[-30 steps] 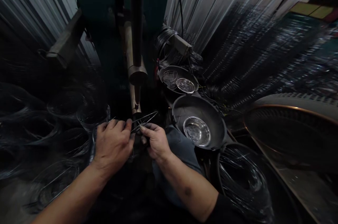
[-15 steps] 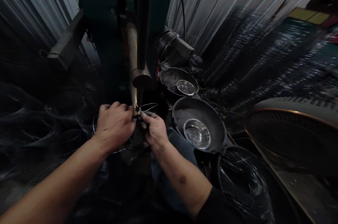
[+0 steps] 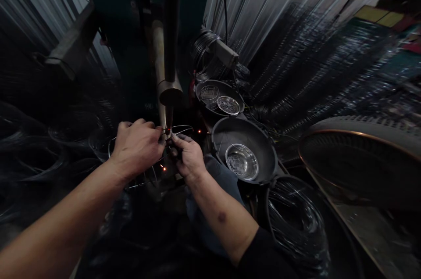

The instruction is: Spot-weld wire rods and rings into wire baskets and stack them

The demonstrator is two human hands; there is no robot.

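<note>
My left hand (image 3: 138,145) and my right hand (image 3: 188,154) meet at the lower end of a metal rod (image 3: 169,114), which looks like a spot welder's upper electrode. Both are closed on thin metal wire (image 3: 183,127), pinched right at the rod's tip. A small red glow shows where tip and wire touch. One orange spark (image 3: 199,131) flies to the right, another (image 3: 164,168) below my hands. More bent wire (image 3: 153,178) hangs beneath my left hand. The fingertips are partly hidden and dark.
Right of my hands stands a black pan (image 3: 265,147) with a steel bowl (image 3: 242,162) of short wire pieces. Behind it is another pan (image 3: 226,90) holding a bowl. Wire coils (image 3: 299,226) lie at lower right, beside a large round fan guard (image 3: 355,160).
A red glow and orange sparks now show at the rod's tip and around my hands. The whole view has shifted slightly; my hands keep their place at the tip.
</note>
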